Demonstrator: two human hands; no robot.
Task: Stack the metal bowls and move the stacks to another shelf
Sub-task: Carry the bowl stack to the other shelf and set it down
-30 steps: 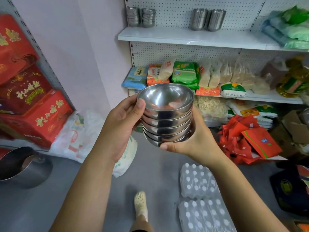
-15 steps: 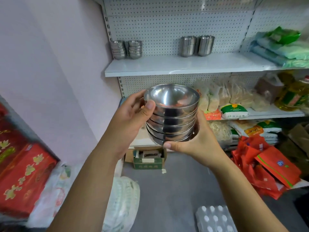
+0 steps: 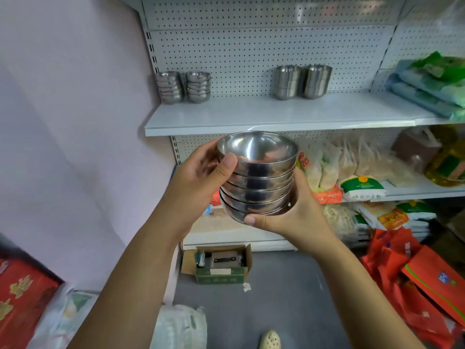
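A stack of several shiny metal bowls [image 3: 256,182] is held in mid-air just below the front edge of the white shelf [image 3: 251,117]. My left hand [image 3: 198,182] grips the stack's left side, thumb on the top bowl's rim. My right hand [image 3: 289,215] cups the stack from below and the right, thumb under the bottom bowl. On the white shelf stand two stacks of metal bowls [image 3: 183,87] at the back left and two stacks of taller metal cups [image 3: 302,81] near the middle.
Green and blue packets [image 3: 432,84] lie at the shelf's right end. Food bags [image 3: 357,170] and an oil bottle [image 3: 450,162] fill the lower shelf. On the floor are an open carton [image 3: 219,265], red bags [image 3: 415,280], red boxes [image 3: 22,298] and white sacks [image 3: 181,326].
My view has risen and moved closer to the shelves. The white shelf with its bowl stacks now sits lower and larger in view. Both hands keep the same hold on the stack.
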